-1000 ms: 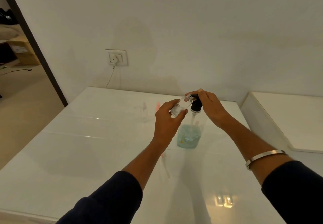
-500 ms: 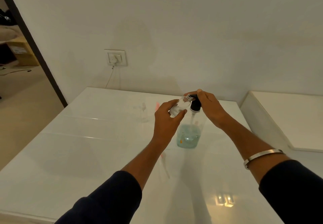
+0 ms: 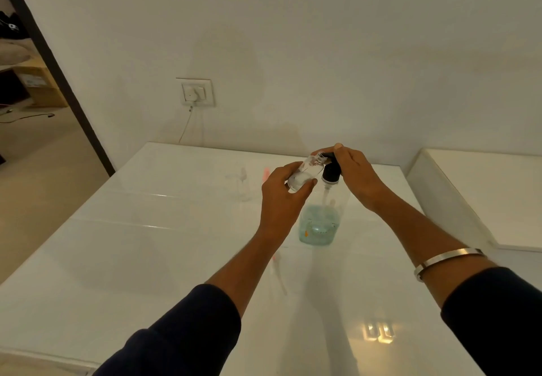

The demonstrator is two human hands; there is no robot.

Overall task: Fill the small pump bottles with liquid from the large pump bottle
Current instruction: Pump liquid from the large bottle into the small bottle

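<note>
Head view: left hand clamps the small clear plastic bottle, tilted at the black pump nozzle of the large clear bottle of blue-green liquid, mid-bench. Right hand wraps the pump head. If the mouth drifts, liquid likely spills.

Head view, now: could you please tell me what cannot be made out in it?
- Pump nozzle tip of the large pump bottle: covered by the right hand.
- Mouth of the small bottle gripped by the left hand: too small and clear to show whether liquid flows in.
- Clear bottle further back on the table: faint, its fill unreadable.
- Pink object: blurred, partly behind the left hand.
</note>
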